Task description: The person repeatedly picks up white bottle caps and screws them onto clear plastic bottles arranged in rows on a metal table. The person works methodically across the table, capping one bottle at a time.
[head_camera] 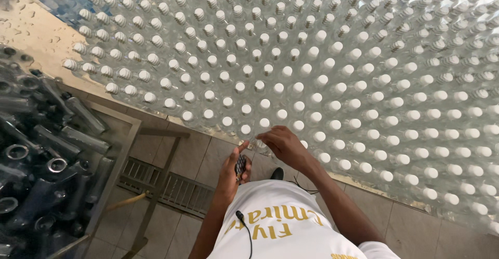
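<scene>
Bottles (291, 72), clear with white caps, stand packed cap to cap across a wide metal table (36, 30). Nearest the person, the left hand (233, 173) curls around a small dark object (240, 166) held close to the white shirt (283, 222). Just beyond it, the right hand (283, 143) pinches at the neck of one bottle (257, 143) at the table's near edge. Farther left, a metal-framed bin (122, 150) holds a heap of uncapped clear bottles (36, 165) above a tiled floor with a drain grate (166, 186).
</scene>
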